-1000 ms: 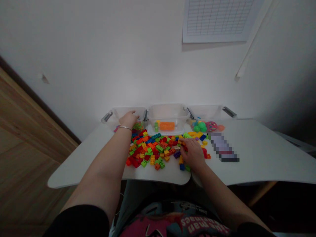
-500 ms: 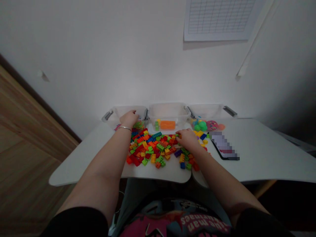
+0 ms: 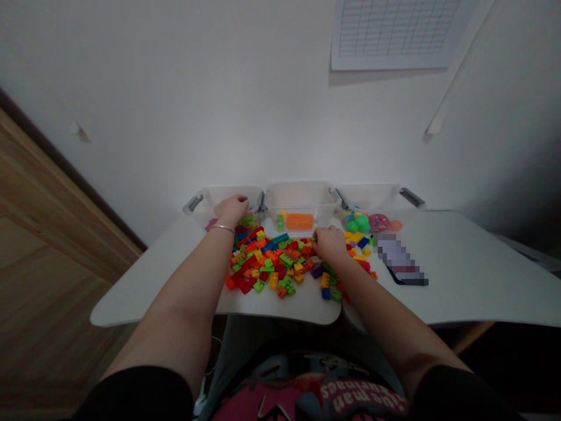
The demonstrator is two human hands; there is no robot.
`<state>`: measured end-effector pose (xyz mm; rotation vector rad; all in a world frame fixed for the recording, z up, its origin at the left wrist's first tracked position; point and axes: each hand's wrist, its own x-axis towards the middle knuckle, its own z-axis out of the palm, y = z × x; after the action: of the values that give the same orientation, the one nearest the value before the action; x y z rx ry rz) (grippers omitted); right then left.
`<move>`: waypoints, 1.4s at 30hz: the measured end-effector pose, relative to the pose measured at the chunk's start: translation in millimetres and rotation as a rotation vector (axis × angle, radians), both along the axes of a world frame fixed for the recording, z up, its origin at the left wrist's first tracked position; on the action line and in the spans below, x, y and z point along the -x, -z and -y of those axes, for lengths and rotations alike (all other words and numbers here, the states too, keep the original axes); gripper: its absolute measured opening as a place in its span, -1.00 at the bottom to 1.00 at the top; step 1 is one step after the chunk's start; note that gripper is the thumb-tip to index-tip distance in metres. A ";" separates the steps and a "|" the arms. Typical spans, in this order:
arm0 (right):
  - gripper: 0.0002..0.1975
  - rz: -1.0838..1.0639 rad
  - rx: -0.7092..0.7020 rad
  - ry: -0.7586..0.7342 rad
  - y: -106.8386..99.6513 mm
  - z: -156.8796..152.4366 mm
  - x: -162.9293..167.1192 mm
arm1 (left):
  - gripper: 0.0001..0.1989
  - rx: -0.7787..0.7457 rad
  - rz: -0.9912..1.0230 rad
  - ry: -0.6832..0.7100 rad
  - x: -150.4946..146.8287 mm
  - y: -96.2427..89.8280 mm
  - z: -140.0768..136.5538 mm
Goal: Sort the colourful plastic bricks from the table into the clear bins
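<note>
My left hand (image 3: 232,209), with a thin bracelet at the wrist, is over the left clear bin (image 3: 205,196). Its fingers are curled in; whatever may be between them is hidden. Green and pink pieces show in that bin under and beside the hand. My right hand (image 3: 332,244) rests at the upper right of a heap of colourful toy bricks (image 3: 274,260), fingers bent and pressed together. A bit of green shows by its fingertips, but I cannot make out whether it is held.
The middle clear bin (image 3: 302,196) holds an orange block (image 3: 300,221) and small green and yellow pieces. In the right clear bin (image 3: 372,196) are green balls (image 3: 358,223) and a pink item (image 3: 379,222). A phone (image 3: 401,260) lies on the white table (image 3: 473,275). A wall rises behind.
My left hand stays over the left bin, its fingers now more folded. My right hand's fingers have drawn in a little at the heap. The view has shifted slightly.
</note>
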<state>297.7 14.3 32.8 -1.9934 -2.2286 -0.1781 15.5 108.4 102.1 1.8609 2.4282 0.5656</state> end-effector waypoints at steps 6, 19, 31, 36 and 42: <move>-0.73 0.014 -0.020 -0.031 2.8 -0.2 -0.8 | -0.58 -0.016 -0.043 0.005 0.7 4.8 -1.8; -0.74 0.009 -0.031 -0.071 2.3 2.2 -1.9 | -0.66 -0.399 -0.003 0.252 -37.6 15.1 70.9; -0.75 0.033 -0.016 -0.087 1.7 0.8 -3.9 | -0.49 -0.100 -0.091 0.726 -120.4 79.5 162.2; -0.75 0.022 0.003 -0.083 0.4 -0.2 -3.5 | -0.42 -0.098 -0.167 0.709 -124.3 90.4 160.4; -0.74 0.041 -0.018 -0.103 1.3 -0.7 -3.9 | -0.37 -0.031 -0.166 0.696 -122.2 95.8 155.8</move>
<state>301.6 14.9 31.5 -1.8769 -2.3398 -0.2286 137.7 -47.3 6.3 2.6357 1.6479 0.4016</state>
